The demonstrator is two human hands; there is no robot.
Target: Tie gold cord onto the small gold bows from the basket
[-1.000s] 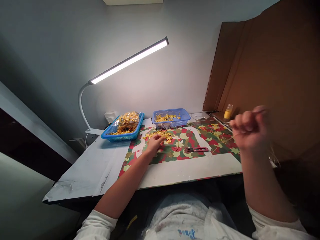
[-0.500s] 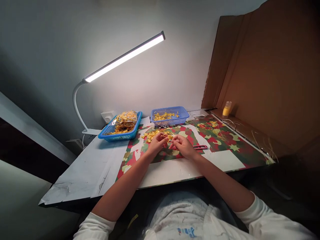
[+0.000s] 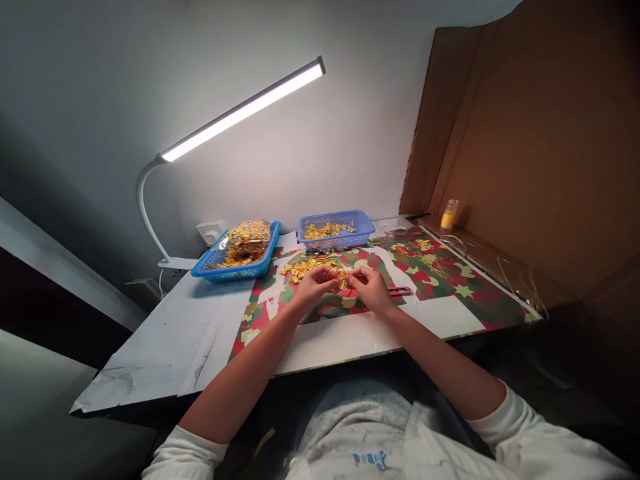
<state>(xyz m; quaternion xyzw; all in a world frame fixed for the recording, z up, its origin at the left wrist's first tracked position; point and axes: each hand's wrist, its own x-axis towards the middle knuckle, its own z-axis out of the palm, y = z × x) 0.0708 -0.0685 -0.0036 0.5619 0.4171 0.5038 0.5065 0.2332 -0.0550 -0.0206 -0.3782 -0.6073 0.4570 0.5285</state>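
My left hand (image 3: 319, 285) and my right hand (image 3: 367, 285) meet over the patterned red and green sheet (image 3: 325, 310). Between their fingertips is a small yellow ribbon piece (image 3: 343, 283), pinched from both sides. Just behind my left hand lies a pile of yellow ribbon bows (image 3: 299, 268). A pink-handled tool (image 3: 401, 291) rests on the sheet to the right of my right hand. Small silvery beads (image 3: 320, 253) sit behind the pile.
A blue basket (image 3: 260, 266) with a plastic bag and yellow pieces stands left; a periwinkle basket (image 3: 361, 237) holds yellow bows. A lamp (image 3: 245, 110) arches over the left. Yellow threads (image 3: 430, 257) lie right, near a small bottle (image 3: 449, 217) by the cardboard (image 3: 530, 133).
My fingertips have come closer together, and the yellow piece between them shows more clearly. The whole view has shifted slightly.
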